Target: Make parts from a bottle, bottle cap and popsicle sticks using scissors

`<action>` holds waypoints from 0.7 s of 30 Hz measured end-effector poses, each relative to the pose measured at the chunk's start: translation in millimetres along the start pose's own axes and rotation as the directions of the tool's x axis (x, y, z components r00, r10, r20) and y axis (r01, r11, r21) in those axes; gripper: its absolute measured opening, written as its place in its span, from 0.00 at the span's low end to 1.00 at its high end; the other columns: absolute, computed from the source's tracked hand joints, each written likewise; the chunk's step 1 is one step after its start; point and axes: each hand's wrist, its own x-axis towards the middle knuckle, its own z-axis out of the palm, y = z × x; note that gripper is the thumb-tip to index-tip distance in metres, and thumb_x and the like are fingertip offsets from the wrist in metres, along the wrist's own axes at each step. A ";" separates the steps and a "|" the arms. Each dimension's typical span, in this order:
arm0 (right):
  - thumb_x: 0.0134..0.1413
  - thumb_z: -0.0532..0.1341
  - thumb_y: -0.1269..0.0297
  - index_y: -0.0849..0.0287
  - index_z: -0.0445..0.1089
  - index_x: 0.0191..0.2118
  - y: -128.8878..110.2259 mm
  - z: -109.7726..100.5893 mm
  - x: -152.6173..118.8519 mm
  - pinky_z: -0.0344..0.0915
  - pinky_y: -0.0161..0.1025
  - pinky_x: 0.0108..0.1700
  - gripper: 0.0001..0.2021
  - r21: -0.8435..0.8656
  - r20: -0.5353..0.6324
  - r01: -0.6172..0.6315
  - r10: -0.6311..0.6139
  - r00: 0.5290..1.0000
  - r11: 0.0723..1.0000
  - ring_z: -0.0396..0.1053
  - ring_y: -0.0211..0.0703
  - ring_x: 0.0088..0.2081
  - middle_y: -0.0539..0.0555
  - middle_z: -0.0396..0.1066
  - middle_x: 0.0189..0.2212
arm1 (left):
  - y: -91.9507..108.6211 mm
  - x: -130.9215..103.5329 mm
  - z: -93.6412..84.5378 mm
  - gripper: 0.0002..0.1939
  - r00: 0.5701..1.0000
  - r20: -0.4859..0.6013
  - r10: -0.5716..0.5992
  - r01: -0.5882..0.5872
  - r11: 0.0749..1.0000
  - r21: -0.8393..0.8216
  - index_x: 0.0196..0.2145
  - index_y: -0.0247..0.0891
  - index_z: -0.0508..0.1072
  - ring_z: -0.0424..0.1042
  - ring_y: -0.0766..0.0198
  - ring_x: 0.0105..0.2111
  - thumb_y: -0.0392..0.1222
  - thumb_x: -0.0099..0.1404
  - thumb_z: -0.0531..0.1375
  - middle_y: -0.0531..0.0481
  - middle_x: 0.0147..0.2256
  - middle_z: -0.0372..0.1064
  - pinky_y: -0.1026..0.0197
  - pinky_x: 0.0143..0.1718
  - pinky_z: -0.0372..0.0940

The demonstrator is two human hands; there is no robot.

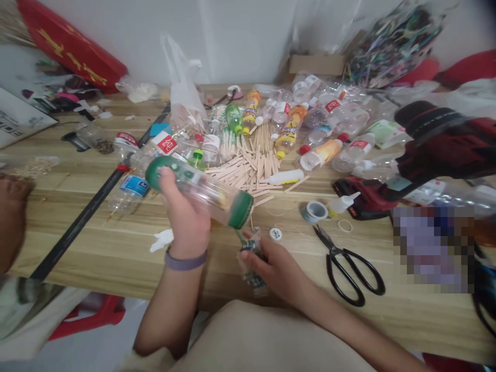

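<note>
My left hand [185,217] grips a clear plastic bottle [201,191] with green ends, held tilted above the wooden table [116,243]. A purple band circles that wrist. My right hand [273,266] rests near the table's front edge and holds a small clear bag [251,258] with dark bits in it, just under the bottle's lower end. A white cap [275,233] lies beside the right hand.
Black scissors [351,268] lie right of my right hand. A heap of wooden sticks [251,163], many plastic bottles [329,121], a tape roll [315,211], glue bottles [284,177] and a red-black tool [434,150] crowd the table. A long black bar [81,219] lies at left. Another person's arm [11,217] shows at far left.
</note>
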 end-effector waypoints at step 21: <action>0.52 0.64 0.51 0.60 0.74 0.40 7.6 -48.4 -6.6 0.64 0.41 0.33 0.17 -0.023 -0.146 -0.113 0.109 0.983 0.993 0.70 0.47 0.31 0.56 0.74 0.31 | 8.7 28.8 -18.2 0.15 0.952 0.090 -0.293 0.305 0.938 -0.166 0.32 0.43 0.71 0.69 0.65 0.27 0.58 0.63 0.61 0.52 0.26 0.70 0.62 0.34 0.69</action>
